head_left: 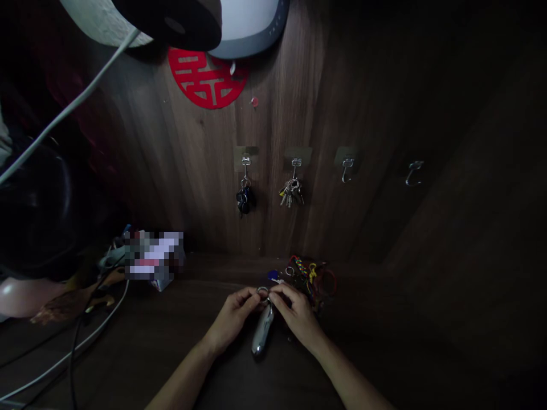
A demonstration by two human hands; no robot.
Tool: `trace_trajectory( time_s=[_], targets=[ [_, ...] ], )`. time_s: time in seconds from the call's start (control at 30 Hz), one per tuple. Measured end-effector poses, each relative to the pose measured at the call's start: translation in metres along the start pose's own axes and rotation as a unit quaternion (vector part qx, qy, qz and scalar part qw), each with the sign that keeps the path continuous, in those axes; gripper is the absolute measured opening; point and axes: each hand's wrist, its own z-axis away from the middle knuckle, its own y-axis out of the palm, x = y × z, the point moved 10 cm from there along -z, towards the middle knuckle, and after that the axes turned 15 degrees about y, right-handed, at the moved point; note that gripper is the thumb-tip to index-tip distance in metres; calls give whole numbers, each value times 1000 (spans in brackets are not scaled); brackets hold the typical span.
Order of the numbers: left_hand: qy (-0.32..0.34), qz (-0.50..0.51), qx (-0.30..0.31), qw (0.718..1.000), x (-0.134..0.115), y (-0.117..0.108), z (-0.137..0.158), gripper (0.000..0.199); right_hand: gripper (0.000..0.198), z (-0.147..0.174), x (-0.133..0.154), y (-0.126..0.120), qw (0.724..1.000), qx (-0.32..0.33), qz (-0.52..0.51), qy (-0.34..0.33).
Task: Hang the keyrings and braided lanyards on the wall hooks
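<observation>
Between my two hands is a metal key ring (pixel 262 291), with a shiny silver elongated fob (pixel 262 330) hanging from it towards me. My left hand (pixel 239 310) pinches the ring's left side between thumb and forefinger. On the other side, the thumb and forefinger of my right hand (pixel 294 307) are closed at the ring's right edge, close to a small key-like piece (pixel 277 281). A blue tag (pixel 272 275) lies just beyond the fingertips. Behind my right hand is a heap of colourful braided cords (pixel 314 276) and rings, partly covered by that hand.
On the wooden back panel are several metal hooks; black keys (pixel 245 199) and a silver key bunch (pixel 292 193) hang from two, while another hook (pixel 347 171) is bare. Left are a blurred-out box (pixel 158 256) and cables (pixel 102 327). Caps (pixel 252 28) hang above a red paper cutout (pixel 205 80).
</observation>
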Motion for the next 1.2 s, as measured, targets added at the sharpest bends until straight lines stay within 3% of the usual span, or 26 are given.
trace_trajectory(
  time_s=[0.2,0.47,0.87,1.2],
  targets=[
    [-10,16,-28,999,4,-6,1,29,21,0,1,-3,1000,-6,-22,0],
    [-31,84,-40,995,14,-7,0,40,25,-1,-10,-4,997,-14,-60,55],
    [11,-48,-34,998,2,-11,-2,30,26,-1,-9,-3,997,-26,-57,40],
    [32,-58,-82,994,-15,-24,-9,29,32,-4,-23,-8,993,-35,-101,56]
  ],
)
